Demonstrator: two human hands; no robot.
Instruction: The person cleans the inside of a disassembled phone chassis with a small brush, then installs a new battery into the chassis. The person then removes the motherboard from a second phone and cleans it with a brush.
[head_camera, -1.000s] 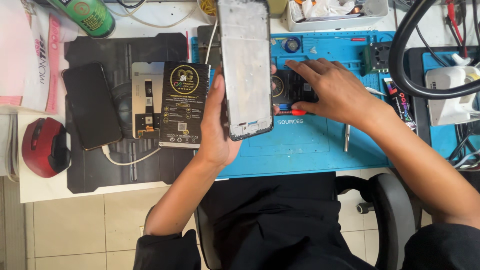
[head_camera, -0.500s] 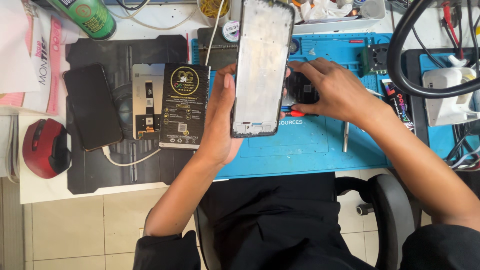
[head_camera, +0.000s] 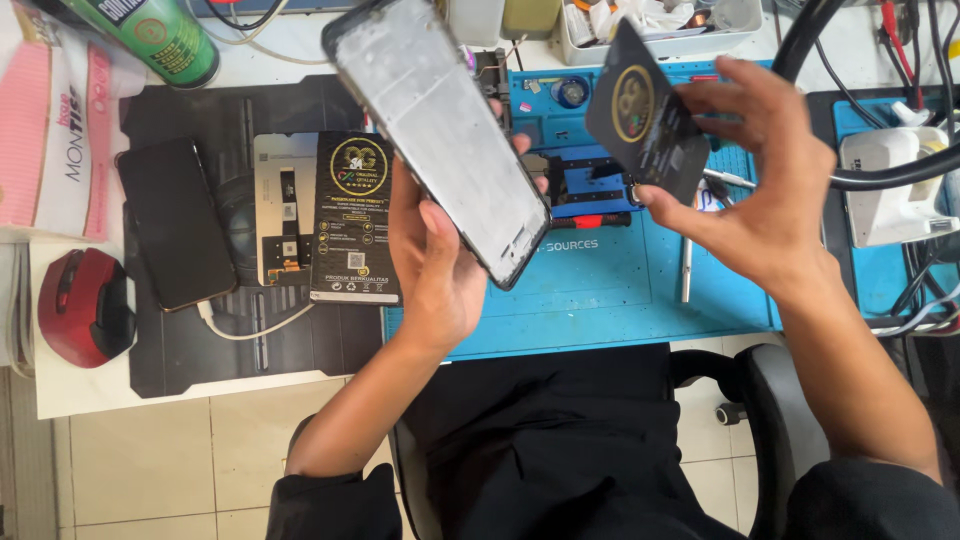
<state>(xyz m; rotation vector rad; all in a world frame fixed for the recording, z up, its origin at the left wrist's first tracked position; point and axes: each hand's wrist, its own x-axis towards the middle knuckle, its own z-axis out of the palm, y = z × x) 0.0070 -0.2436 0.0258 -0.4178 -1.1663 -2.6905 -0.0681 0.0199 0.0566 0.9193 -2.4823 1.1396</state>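
My left hand (head_camera: 435, 260) grips a bare phone frame (head_camera: 440, 130) with a pale inner side, held tilted above the desk, its top end leaning left. My right hand (head_camera: 770, 190) is lifted over the blue mat and pinches a small dark card-like part (head_camera: 645, 110) with a round gold emblem between thumb and fingers. The two held pieces are apart, the card to the right of the frame. Under them lies the blue work mat (head_camera: 620, 290).
On a black mat (head_camera: 220, 350) lie a dark phone (head_camera: 175, 222) on a white cable, a white panel and a black flat package (head_camera: 355, 220). A red mouse (head_camera: 85, 305) sits at left, a green can (head_camera: 160, 35) at the back, tools and cables at right.
My right hand has risen off the mat and now holds the dark card-like part. The phone frame in my left hand has tipped from upright to slanted left.
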